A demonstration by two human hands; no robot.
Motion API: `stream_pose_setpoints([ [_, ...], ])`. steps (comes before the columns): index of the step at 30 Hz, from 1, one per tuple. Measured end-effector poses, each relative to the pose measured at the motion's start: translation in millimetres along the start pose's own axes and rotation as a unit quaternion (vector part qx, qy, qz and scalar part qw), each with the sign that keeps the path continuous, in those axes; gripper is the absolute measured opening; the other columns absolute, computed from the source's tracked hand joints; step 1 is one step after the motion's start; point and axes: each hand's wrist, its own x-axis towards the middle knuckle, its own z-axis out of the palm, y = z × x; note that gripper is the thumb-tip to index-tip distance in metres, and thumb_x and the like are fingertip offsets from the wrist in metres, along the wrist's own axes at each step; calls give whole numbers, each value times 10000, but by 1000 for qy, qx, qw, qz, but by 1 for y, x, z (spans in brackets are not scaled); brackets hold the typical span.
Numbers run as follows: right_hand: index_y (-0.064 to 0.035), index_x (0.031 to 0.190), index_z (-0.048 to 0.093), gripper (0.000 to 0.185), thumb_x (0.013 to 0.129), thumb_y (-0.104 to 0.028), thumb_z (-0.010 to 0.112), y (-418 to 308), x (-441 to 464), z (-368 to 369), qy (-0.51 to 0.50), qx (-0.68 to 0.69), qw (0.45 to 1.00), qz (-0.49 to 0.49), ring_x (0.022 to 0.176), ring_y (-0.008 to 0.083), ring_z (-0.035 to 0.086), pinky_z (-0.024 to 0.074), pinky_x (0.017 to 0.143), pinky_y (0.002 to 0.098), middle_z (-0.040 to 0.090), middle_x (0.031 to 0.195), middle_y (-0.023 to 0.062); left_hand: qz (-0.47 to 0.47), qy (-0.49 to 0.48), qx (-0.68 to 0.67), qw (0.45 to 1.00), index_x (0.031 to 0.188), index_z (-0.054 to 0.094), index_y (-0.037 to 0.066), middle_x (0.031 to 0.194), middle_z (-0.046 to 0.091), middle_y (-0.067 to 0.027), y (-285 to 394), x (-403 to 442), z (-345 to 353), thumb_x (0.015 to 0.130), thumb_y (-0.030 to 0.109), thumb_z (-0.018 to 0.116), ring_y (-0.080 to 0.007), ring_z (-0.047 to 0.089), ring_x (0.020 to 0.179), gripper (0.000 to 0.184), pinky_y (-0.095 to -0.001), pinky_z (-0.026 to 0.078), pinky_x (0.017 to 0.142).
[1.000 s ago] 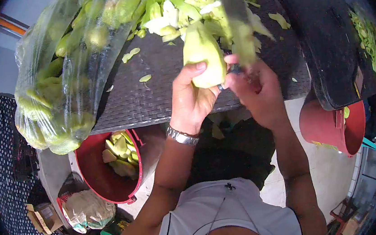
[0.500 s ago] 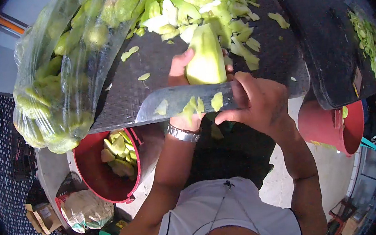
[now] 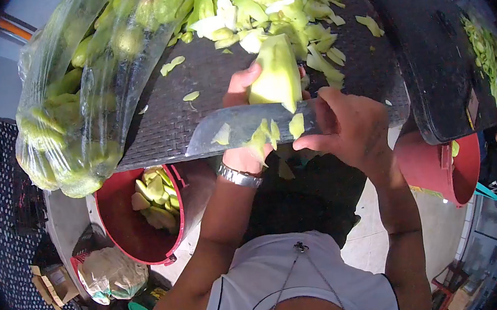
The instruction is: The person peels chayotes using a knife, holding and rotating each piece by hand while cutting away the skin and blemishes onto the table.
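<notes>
My left hand (image 3: 243,87) grips a peeled pale-green fruit (image 3: 277,76) from below and behind, thumb on its left side; the other fingers are mostly hidden. The fruit, perhaps a green mango, stands tilted with a narrow tip at its near end. My right hand (image 3: 350,124) is closed on the handle of a large knife (image 3: 222,135). Its broad blade points left, right at the near end of the fruit, with several bits of peel stuck to it. Beyond the fruit lies a heap of peelings (image 3: 282,8).
A clear plastic bag of green fruits (image 3: 72,124) hangs over the left edge of the dark woven table (image 3: 166,112). Below stands a red bucket (image 3: 112,228) with cut pieces. Another red bucket (image 3: 429,164) and a black surface (image 3: 432,77) are at right.
The knife and right hand have shifted slightly right. The fruit has tilted a little, and a pointed strip now shows at its near end by the blade.
</notes>
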Motion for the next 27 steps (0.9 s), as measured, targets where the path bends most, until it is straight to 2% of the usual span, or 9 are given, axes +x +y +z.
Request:
stream_pose_setpoints([
  [4, -64, 970, 624, 574, 797, -582, 798, 9, 3, 1, 13, 9, 999, 41, 543, 225, 618, 476, 525, 372, 572, 602, 43, -32, -10, -59, 998, 1348, 555, 7, 1126, 701, -216, 4, -2, 3, 959, 404, 583, -320, 735, 878, 556, -457, 632, 758],
  [5, -66, 986, 625, 537, 836, -558, 780, 19, 5, 4, 20, 25, 995, 90, 537, 216, 604, 467, 524, 369, 571, 603, 53, 30, 112, -76, 990, 1377, 525, 3, 1176, 679, -217, -6, -12, 9, 951, 404, 578, -325, 728, 906, 588, -484, 634, 744],
  [7, -68, 984, 624, 497, 894, -544, 734, 42, 10, 4, 6, 73, 979, 191, 562, 256, 621, 467, 530, 392, 597, 634, 85, -27, -55, 14, 998, 1409, 511, -26, 1243, 650, -262, 1, -10, -10, 953, 432, 548, -434, 712, 973, 648, -558, 639, 739],
  [9, -69, 949, 618, 500, 930, -566, 677, 59, 16, -1, -34, 135, 947, 291, 624, 351, 681, 487, 542, 443, 653, 695, 130, -14, -7, 61, 998, 1405, 509, -32, 1238, 649, -257, 2, -13, -10, 950, 419, 553, -446, 708, 979, 642, -559, 639, 739],
  [15, -72, 963, 609, 472, 912, -527, 723, 7, 13, -15, -83, 149, 962, 215, 574, 334, 674, 489, 521, 423, 631, 647, 104, 41, -5, 171, 984, 1544, 358, 70, 1348, 574, -188, -1, -19, -13, 954, 259, 604, -338, 667, 1118, 666, -490, 634, 823],
  [17, -82, 937, 596, 497, 883, -555, 739, -2, 14, -13, -74, 136, 980, 125, 566, 316, 675, 500, 517, 415, 630, 639, 77, 60, -18, 126, 990, 1592, 310, 123, 1467, 505, -154, -6, -11, -21, 1042, 328, 561, -291, 596, 1262, 638, -435, 560, 1011],
  [20, -96, 898, 574, 527, 846, -589, 754, 0, 14, -11, -52, 109, 991, 57, 563, 292, 678, 517, 519, 405, 629, 631, 44, 73, -38, 123, 989, 1619, 268, 150, 1542, 455, -108, -6, -20, -17, 1070, 416, 515, -255, 547, 1328, 658, -398, 499, 1087],
  [24, -100, 907, 586, 536, 837, -606, 750, 10, 15, -6, -27, 84, 996, 9, 592, 290, 690, 529, 534, 422, 641, 648, 45, 75, -25, 72, 994, 1623, 253, 156, 1523, 469, -115, -9, -19, -18, 1011, 344, 604, -271, 576, 1282, 730, -417, 541, 1031],
  [27, -100, 952, 629, 499, 879, -584, 722, 25, 20, -3, -19, 32, 996, 77, 638, 319, 703, 543, 575, 444, 680, 698, 68, 61, -89, 113, 988, 1615, 258, 145, 1427, 521, -151, -3, -20, -17, 818, 167, 751, -311, 647, 1140, 938, -447, 609, 900],
])
